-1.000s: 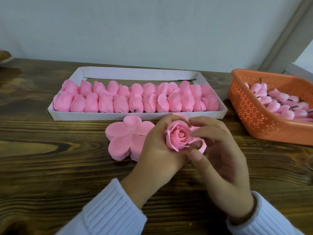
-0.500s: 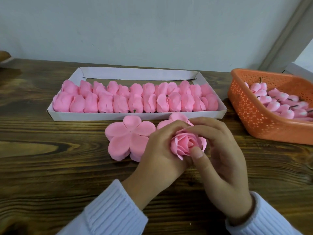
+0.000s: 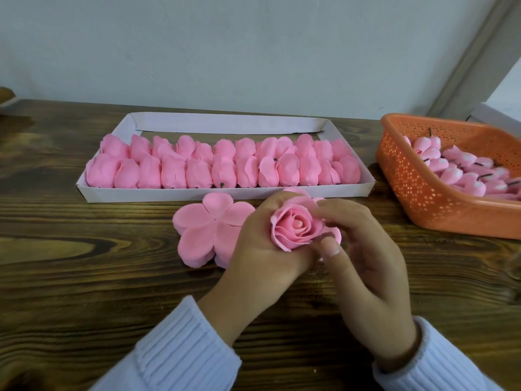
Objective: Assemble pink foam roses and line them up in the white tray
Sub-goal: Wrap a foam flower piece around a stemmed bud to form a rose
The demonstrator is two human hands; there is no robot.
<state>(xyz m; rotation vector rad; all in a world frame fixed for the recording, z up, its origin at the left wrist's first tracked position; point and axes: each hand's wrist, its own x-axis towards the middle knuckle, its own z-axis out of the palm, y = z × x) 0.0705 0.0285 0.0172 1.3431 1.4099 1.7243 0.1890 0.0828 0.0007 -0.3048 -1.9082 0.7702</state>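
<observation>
Both hands are closed on one foam rose [image 3: 296,228]; the left hand [image 3: 262,249] cups it from the left and from below, fingers curled behind the bloom; the right hand [image 3: 363,249] pinches its right edge, forefinger over the top petals, thumb against the lower petals.

Change: half a second earlier the rose sat lower and tipped away under the right fingers; it is now raised, with its open spiral facing the camera and the outer petals drawn up round the core; judged from this, the wrapping step is near its end and the rose is close to ready for the tray.

Position: the rose sits between the two hands, above the wooden table [image 3: 84,292]; just right of the flat petal stack [image 3: 205,232]; just in front of the near wall of the white tray [image 3: 225,193]. The tray's finished roses [image 3: 225,167] fill two rows; bare floor remains behind them. The orange basket [image 3: 423,198] of buds [image 3: 465,170] stands to the right.
</observation>
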